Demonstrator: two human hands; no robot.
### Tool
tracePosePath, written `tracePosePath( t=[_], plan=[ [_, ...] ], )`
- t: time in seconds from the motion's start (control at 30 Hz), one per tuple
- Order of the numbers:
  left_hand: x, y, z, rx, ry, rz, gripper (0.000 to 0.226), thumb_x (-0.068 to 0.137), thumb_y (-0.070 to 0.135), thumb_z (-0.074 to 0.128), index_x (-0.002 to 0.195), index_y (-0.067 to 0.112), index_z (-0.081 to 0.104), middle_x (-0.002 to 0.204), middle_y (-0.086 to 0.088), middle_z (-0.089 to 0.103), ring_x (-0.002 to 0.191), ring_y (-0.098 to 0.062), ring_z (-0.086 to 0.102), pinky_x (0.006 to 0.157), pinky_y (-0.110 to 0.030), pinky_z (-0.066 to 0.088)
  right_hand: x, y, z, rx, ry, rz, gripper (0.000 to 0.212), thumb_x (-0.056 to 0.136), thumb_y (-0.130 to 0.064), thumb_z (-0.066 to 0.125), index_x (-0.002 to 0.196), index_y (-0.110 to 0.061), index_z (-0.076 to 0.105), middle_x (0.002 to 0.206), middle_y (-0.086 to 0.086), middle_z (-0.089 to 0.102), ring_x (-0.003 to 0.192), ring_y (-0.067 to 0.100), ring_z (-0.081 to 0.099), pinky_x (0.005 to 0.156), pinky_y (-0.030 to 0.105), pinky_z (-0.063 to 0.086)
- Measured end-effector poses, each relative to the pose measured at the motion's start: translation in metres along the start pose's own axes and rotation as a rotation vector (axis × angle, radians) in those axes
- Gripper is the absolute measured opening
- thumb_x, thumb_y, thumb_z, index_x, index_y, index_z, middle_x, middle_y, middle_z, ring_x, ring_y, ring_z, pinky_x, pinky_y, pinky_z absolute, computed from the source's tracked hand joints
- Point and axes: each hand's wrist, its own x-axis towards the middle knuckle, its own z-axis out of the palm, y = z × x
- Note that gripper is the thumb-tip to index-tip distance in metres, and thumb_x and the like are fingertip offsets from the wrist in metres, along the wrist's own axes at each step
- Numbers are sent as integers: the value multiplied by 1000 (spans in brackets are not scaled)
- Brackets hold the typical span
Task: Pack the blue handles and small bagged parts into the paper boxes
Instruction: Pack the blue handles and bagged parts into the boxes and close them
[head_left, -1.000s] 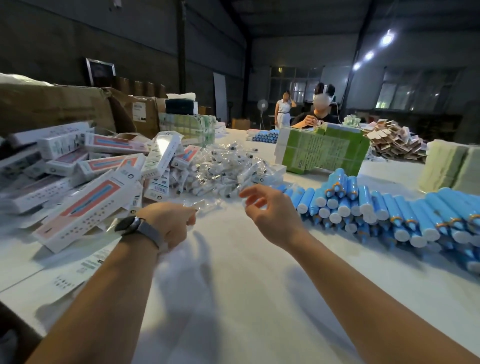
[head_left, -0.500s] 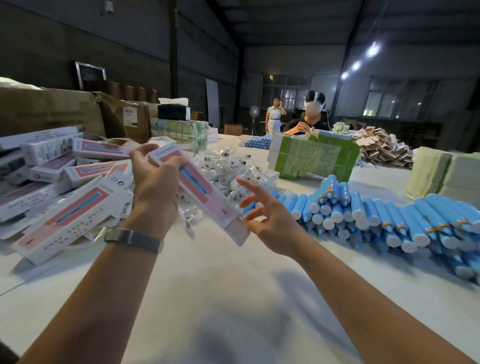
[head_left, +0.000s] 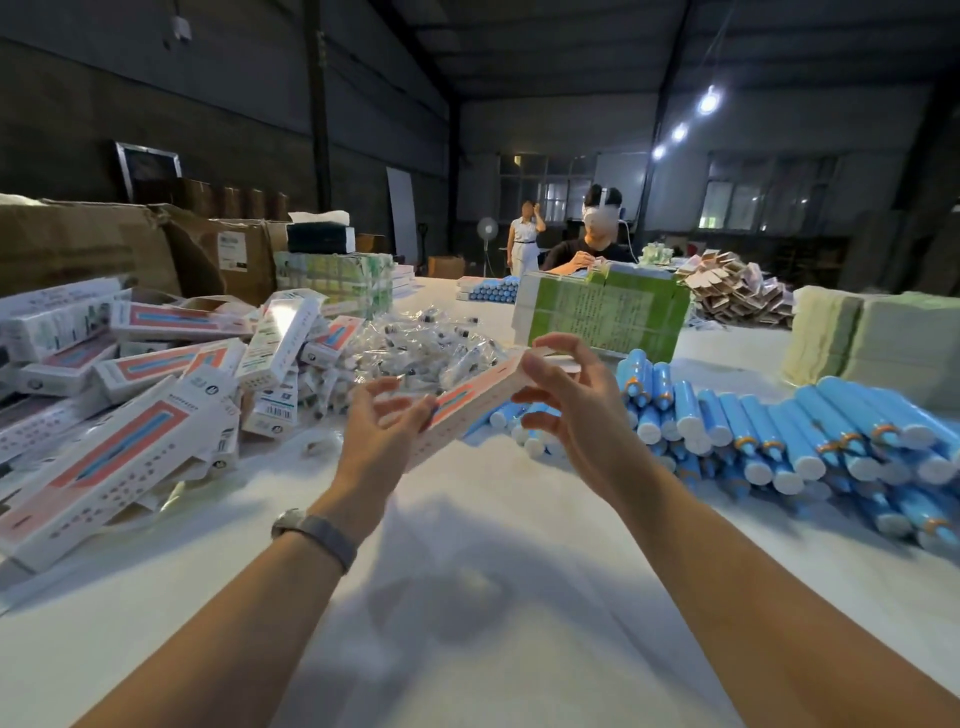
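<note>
A long white paper box (head_left: 467, 402) with a red and blue stripe is held in the air above the table, tilted up to the right. My left hand (head_left: 382, 431) grips its lower end. My right hand (head_left: 571, 395) holds its upper end, fingers at the open flap. Blue handles (head_left: 779, 436) with white caps lie heaped on the right. Small bagged parts (head_left: 426, 353) form a clear pile behind the box. More paper boxes (head_left: 130, 410) are stacked loosely on the left.
The white table (head_left: 467, 597) stretches in front of me. A green-wrapped bundle (head_left: 608, 312) stands behind my hands, pale stacks (head_left: 878, 343) at the far right, brown cartons (head_left: 104, 244) at the far left. A seated person (head_left: 592, 244) works across the table; another stands behind.
My left hand took a paper box from the left pile and carried it to the centre. My right hand rose and took hold of its upper end.
</note>
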Motion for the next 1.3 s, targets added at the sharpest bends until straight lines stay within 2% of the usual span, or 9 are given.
tracePosePath(
  t=[0.17,0.37,0.53,0.67,0.77,0.87,1.13,1.23,1.3],
  plan=[
    [-21,2,7,157,-398,89,48,84,46,60,128,29,55,97,1,74,69,-4,66,56,-17,50,7,-5,-12,14,73,-49,39,67,-39,65,104,-31,56,85,7,62,74,18,68,63,34,55],
    [-34,-2,16,27,-763,61,42,88,16,70,127,12,56,103,1,71,95,-14,68,78,-28,55,4,-1,-8,-110,-139,-58,43,87,-39,53,130,-30,50,104,-3,70,98,18,68,84,41,58],
    [-42,-8,29,-36,-717,124,35,87,24,57,119,21,44,98,13,70,100,-14,69,79,-32,58,8,-20,-23,-546,226,-200,55,87,-67,40,101,-23,68,86,-8,69,83,9,63,70,29,48],
    [-39,-19,30,-30,-624,146,35,86,30,58,119,28,48,104,13,68,110,-20,65,92,-48,54,15,-19,-74,-1096,604,-27,37,96,-41,49,120,-17,64,120,11,58,113,31,50,77,37,41],
    [-37,-26,31,-52,-613,143,32,93,32,61,123,28,50,110,14,69,108,-10,66,84,-33,56,12,-12,-107,-1404,521,296,44,95,-31,49,138,-26,50,137,10,50,124,34,43,89,42,44],
    [-36,-29,31,-58,-605,142,35,90,30,56,124,28,51,112,16,69,105,-5,66,79,-24,56,10,-6,-123,-1467,525,352,31,93,-30,51,122,-24,62,128,8,58,114,33,54,84,38,45],
    [-36,-30,30,-48,-627,146,35,90,30,55,124,25,48,110,17,67,107,-6,65,81,-27,57,9,-1,-141,-1325,553,472,37,83,-25,63,118,-16,55,103,11,57,94,33,54,73,34,42],
    [-35,-31,29,-34,-639,143,33,90,33,54,122,34,49,111,18,66,109,-5,64,85,-31,56,12,-7,-142,-929,801,367,32,90,-20,50,121,-15,53,105,10,55,99,32,54,78,35,40],
    [-34,-30,30,-18,-642,145,30,90,33,55,116,46,52,113,19,65,110,-5,63,87,-34,55,17,-17,-130,-470,906,226,27,94,-16,43,118,-9,54,97,10,56,79,24,53,66,33,40]
  ],
)
